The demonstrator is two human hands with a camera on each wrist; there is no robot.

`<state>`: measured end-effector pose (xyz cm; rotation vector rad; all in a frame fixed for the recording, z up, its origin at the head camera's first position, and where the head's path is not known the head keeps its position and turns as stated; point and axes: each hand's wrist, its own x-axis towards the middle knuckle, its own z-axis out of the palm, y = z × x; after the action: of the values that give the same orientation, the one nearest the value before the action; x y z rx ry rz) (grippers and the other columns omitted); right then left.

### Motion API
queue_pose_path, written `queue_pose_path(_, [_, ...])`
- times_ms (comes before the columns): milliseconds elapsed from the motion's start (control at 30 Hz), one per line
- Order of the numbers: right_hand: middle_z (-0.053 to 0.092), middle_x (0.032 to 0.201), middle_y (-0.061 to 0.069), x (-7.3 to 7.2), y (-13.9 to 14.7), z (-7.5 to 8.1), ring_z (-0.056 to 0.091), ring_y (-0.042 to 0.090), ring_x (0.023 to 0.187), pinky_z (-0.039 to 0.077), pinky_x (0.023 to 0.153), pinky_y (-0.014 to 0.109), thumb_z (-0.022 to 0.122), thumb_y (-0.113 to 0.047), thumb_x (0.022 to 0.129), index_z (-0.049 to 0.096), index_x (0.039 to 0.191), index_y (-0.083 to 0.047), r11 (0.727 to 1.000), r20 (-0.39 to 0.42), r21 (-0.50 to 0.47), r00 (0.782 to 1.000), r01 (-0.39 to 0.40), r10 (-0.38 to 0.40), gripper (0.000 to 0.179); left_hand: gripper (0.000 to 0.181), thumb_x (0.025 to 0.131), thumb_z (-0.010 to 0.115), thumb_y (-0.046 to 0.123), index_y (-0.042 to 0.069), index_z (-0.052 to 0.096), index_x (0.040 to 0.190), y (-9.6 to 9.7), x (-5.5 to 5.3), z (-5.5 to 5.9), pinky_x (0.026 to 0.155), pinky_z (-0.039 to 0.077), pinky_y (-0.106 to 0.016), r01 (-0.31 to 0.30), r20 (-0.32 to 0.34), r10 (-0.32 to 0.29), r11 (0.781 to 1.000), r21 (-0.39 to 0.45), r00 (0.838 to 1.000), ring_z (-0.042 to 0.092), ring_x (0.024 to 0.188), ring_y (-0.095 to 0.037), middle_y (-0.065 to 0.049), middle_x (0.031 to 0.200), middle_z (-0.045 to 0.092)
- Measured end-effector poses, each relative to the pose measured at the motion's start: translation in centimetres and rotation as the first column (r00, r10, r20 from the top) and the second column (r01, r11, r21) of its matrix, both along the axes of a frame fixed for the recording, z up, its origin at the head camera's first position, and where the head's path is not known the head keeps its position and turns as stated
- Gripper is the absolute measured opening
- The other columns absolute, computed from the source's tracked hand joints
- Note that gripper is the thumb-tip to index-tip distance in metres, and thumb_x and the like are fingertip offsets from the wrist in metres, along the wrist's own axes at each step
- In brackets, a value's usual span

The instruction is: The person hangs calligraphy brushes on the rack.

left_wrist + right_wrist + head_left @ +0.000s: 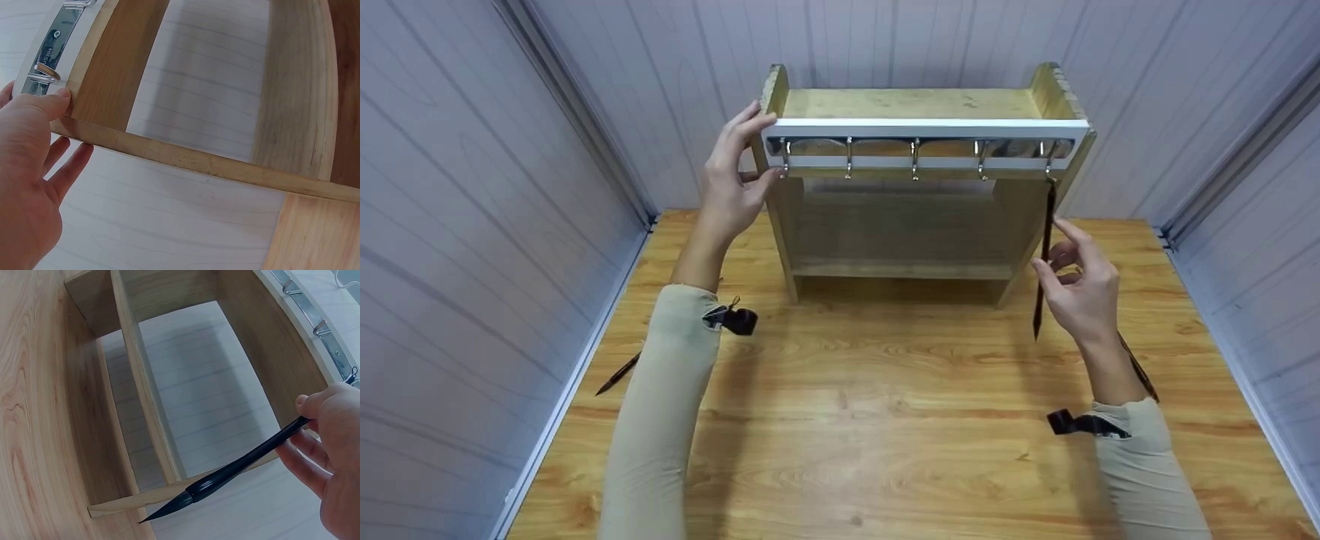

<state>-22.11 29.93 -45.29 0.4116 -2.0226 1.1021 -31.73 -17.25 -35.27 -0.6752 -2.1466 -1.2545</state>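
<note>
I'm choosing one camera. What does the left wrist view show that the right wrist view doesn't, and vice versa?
Only the left wrist view: the left hand gripping a corner of the tan wooden rack, and faint lettering on the shiny silver hook strip.
Only the right wrist view: the right hand holding a slender, pointed black brush.
Both: the rack and hook strip.

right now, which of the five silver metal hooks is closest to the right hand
The rightmost silver metal hook, above the slender black brush that the right hand holds; the other four sit farther left on the white board.
</note>
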Motion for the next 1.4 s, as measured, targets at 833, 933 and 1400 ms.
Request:
queue_pose_path(833, [0.066,0.096,0.025,-0.7,-0.1,0.0,0.058,-0.014,0.086,0.046,0.068,-0.002,0.079,0.012,0.095,0.071,0.145,0.000,0.997,0.024,-0.043,0.997,0.071,-0.070,0.052,0.056,0.103,0.075,-0.001,0.008,0.063,0.156,0.1,0.1,0.1,0.098,0.072,-0.048,-0.018,-0.001,0.018,1.000,-0.002,1.000,0.060,0.155,-0.030,-0.020,0.178,0.045])
queue_pose_path(933, [0.067,0.096,0.024,-1.1,-0.1,-0.3,0.058,-0.014,0.086,0.046,0.068,-0.002,0.079,0.012,0.095,0.071,0.145,0.000,0.996,0.032,-0.044,0.997,0.071,-0.070,0.053,0.056,0.103,0.075,-0.002,0.009,0.063,0.156,0.1,0.1,0.1,0.098,0.072,-0.049,-0.020,0.004,0.020,1.000,0.004,1.000,0.060,0.155,-0.030,-0.020,0.178,0.045])
queue_pose_path(1400, [0.071,0.101,0.028,-1.5,-0.6,-1.8,0.062,-0.014,0.088,0.051,0.070,-0.001,0.078,0.009,0.098,0.069,0.147,0.002,0.995,0.097,-0.087,0.994,0.049,-0.040,0.050,0.056,0.104,0.073,-0.002,0.007,0.060,0.157,0.3,0.1,0.0,0.098,0.071,-0.053,0.002,0.006,-0.002,1.000,0.005,1.000,0.059,0.155,-0.031,-0.020,0.179,0.043])
